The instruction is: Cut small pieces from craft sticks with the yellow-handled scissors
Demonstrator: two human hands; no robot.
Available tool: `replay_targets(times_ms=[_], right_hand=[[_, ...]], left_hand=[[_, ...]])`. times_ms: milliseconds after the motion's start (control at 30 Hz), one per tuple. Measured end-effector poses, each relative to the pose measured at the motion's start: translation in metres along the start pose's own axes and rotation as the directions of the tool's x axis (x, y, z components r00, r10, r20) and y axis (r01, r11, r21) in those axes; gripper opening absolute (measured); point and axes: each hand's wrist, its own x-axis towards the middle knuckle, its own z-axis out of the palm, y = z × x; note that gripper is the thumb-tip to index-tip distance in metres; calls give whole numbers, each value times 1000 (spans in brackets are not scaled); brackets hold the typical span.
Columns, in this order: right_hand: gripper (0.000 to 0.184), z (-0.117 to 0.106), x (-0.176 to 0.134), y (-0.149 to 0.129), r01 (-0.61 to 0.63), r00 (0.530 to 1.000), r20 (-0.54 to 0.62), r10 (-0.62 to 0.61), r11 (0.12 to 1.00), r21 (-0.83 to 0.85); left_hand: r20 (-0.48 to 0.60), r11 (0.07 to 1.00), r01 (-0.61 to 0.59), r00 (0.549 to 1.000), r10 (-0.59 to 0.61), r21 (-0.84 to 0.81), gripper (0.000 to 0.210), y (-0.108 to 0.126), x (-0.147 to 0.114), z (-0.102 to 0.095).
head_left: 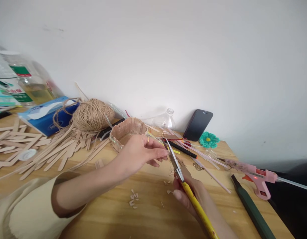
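Observation:
My right hand [189,194] grips a pair of scissors [177,162] with yellow handles, the blades pointing up and away and slightly apart. Right at the blades, my left hand [145,151] has its thumb and fingers pinched together; whatever lies between them is too hidden to name. Behind the left hand stands a small basket [129,126] made of craft sticks, partly covered by that hand. Small pale wood chips [133,198] lie on the table below, with more of them under the scissors.
At left are many loose craft sticks [61,152], a ball of twine [92,114], a blue tissue pack [50,114] and bottles [31,84]. A phone [198,124] leans on the wall beside a teal flower [209,139]. A pink glue gun [258,176] and dark green tool [253,207] lie right.

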Motion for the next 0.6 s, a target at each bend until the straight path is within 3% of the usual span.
replay_targets(times_ms=[167,367,600], right_hand=[[49,1,0,-4,-34,999,-42,33,999,-32],[56,2,2,-10,-64,995,-81,62,998,-19],[50,3,3,-8,-47,995,-94,42,998,-52]], left_hand=[[-1,1000,-10,1000,10,-9,5,-3,-1,0],[33,997,63,998,-62,-47,5,-5,0,2],[28,992,61,998,-58,-107,2,-7,2,3]])
